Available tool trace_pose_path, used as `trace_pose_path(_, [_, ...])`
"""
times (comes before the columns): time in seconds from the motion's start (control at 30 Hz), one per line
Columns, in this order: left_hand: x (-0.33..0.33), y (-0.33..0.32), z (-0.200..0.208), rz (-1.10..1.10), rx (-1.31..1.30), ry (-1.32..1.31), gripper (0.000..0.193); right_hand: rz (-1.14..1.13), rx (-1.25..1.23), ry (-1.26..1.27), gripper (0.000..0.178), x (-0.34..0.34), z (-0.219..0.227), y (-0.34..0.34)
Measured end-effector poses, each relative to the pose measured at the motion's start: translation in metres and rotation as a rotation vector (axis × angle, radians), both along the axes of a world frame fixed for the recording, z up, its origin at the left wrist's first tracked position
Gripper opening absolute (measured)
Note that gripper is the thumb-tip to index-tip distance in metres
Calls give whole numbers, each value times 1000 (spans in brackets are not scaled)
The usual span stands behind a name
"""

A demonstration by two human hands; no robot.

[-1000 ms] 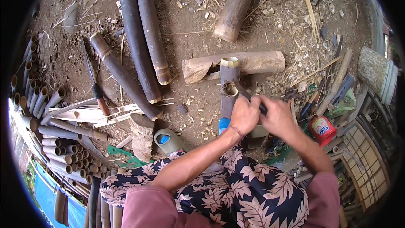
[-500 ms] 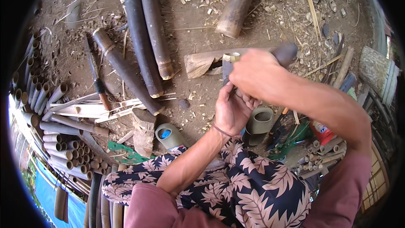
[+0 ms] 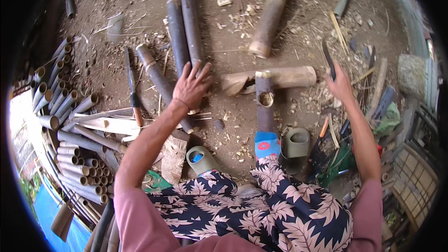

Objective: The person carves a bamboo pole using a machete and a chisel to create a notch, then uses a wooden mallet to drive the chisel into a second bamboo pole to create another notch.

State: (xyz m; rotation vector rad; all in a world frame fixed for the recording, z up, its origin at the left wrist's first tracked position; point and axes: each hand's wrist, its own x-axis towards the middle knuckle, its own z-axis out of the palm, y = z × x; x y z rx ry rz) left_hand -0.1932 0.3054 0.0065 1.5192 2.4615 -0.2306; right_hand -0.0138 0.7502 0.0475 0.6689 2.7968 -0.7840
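Bamboo poles [image 3: 176, 23], 2 of them, long and dark, lie side by side on the dirt with the left hand [image 3: 192, 88] over their near part. Its fingers are spread wide, wrapped round neither pole; whether the palm presses down or only hovers, I cannot tell. The right hand [image 3: 339, 84] is closed round the handle of a curved knife [image 3: 328, 57], off to the right, the blade pointing away from the body. A short bamboo piece [image 3: 264, 86] with a hole in its side crosses a pale log [image 3: 298, 77], its near end by the blue sock [image 3: 268, 145], and neither hand touches it. I judge the step in hand to be reaching for a pole; the next move calls for the left fingers to curl round 1 pole, with the knife well clear
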Motion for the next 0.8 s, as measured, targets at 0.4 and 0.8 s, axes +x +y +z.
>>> trace_pose_path(0.4, [-35, 83, 152, -48, 805, -504, 52, -126, 161, 422, 56, 79, 25, -20])
trace_pose_path(0.8, [59, 124, 258, 449, 1480, -1277, 38, -286, -413, 515, 48, 155, 95, -129])
